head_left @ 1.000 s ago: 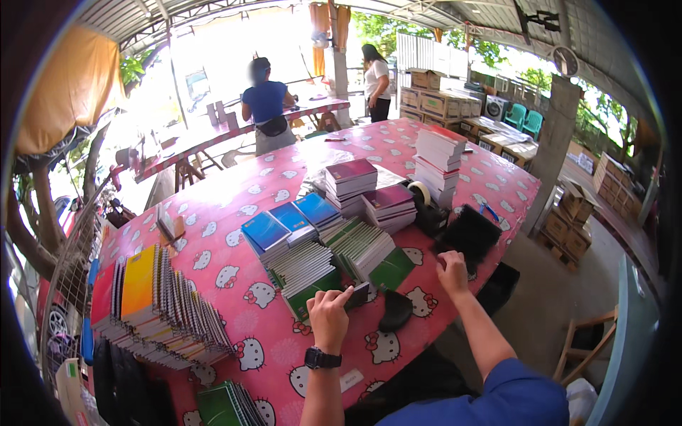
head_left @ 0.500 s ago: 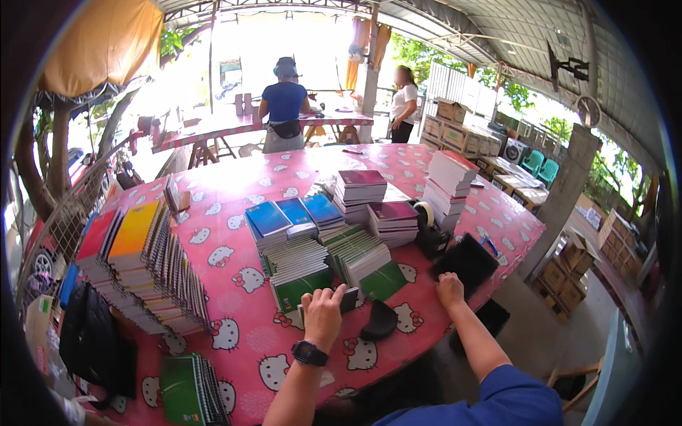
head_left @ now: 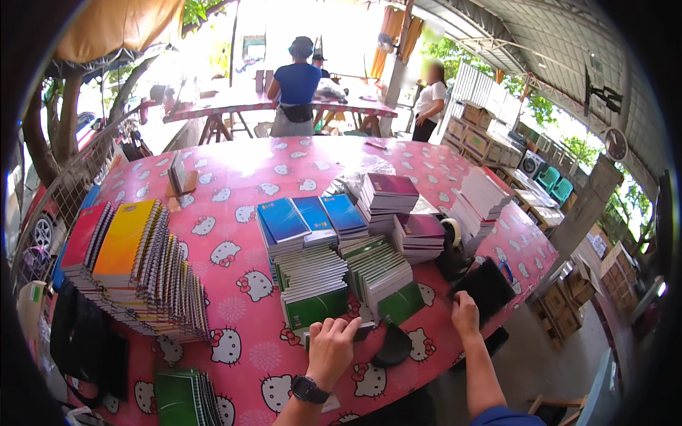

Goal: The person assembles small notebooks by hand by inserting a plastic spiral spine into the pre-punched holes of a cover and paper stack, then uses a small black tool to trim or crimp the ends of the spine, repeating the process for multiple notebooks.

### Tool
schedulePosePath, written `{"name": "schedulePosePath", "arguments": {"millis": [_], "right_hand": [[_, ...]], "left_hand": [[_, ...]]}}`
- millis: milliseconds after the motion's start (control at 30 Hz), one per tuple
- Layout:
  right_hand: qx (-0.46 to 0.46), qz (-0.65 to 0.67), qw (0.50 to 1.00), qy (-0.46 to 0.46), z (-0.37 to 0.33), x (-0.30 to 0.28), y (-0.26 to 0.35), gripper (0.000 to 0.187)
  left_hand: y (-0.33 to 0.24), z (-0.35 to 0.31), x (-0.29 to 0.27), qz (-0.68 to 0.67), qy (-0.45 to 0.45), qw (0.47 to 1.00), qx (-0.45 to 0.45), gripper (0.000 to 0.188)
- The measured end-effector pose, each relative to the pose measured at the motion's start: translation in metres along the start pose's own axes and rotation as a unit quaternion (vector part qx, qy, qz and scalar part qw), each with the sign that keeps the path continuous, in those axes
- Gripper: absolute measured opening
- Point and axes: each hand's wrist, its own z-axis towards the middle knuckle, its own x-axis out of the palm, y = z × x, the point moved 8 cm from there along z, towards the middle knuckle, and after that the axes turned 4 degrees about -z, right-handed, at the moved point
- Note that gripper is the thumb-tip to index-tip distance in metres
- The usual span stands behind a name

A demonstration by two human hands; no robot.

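Observation:
My left hand (head_left: 332, 349), with a black watch on its wrist, is curled over a small dark flat object (head_left: 364, 331), mostly hidden under the fingers, at the near edge of the green notebooks (head_left: 317, 307). Just right of it lies a black rounded piece (head_left: 392, 346). My right hand (head_left: 465, 314) is closed at the near left edge of a black flat thing (head_left: 490, 287); what its fingers pinch, if anything, is hidden. More green notebooks (head_left: 400, 303) lie fanned in a second row. Behind them sit blue notebooks (head_left: 284, 216) and maroon ones (head_left: 393, 186).
Spiral notebooks in yellow (head_left: 128, 238) and red (head_left: 85, 234) stand stacked at left, above a black bag (head_left: 85, 348). Green spiral notebooks (head_left: 186, 397) lie near me. A tape dispenser (head_left: 451, 259) and a white stack (head_left: 479, 206) stand at right. Two people are beyond the table.
The view has shifted, so the table's things sit further right in the picture. My left hand has lowered the dark object against the green notebooks; my right hand stays by the black flat thing.

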Motion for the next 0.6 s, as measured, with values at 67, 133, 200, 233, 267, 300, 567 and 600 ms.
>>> {"name": "schedulePosePath", "arguments": {"millis": [67, 133, 200, 233, 267, 300, 567, 600], "right_hand": [[-0.080, -0.013, 0.994, -0.072, 0.001, -0.017, 0.022, 0.031], [-0.116, -0.021, 0.987, -0.111, 0.001, -0.044, 0.048, 0.037], [-0.075, 0.094, 0.992, -0.038, 0.002, -0.063, 0.082, 0.042], [-0.068, 0.093, 0.993, -0.033, -0.002, -0.064, 0.090, 0.042], [-0.152, 0.157, 0.976, 0.002, -0.010, -0.062, 0.108, 0.039], [-0.233, 0.221, 0.947, 0.037, -0.024, -0.062, 0.127, 0.036], [-0.205, 0.377, 0.876, 0.218, -0.083, -0.046, 0.171, 0.021], [-0.255, 0.362, 0.868, 0.224, -0.091, -0.048, 0.178, 0.020]], "left_hand": [[0.002, -0.002, 0.003, -0.028, 0.001, 1.000, -0.001, 0.021], [0.000, -0.001, 0.001, -0.037, 0.006, 0.999, 0.004, 0.021], [-0.001, -0.001, -0.002, -0.037, 0.008, 0.999, 0.005, 0.022], [-0.004, -0.001, -0.003, -0.035, 0.034, 0.999, 0.004, 0.021], [-0.007, 0.000, -0.001, -0.032, 0.060, 0.998, 0.004, 0.020], [-0.007, -0.001, 0.000, -0.034, 0.070, 0.997, 0.003, 0.020], [-0.020, -0.029, -0.009, -0.029, 0.035, 0.999, 0.002, 0.013], [-0.025, -0.035, -0.015, -0.032, 0.033, 0.999, 0.006, 0.012]]}}
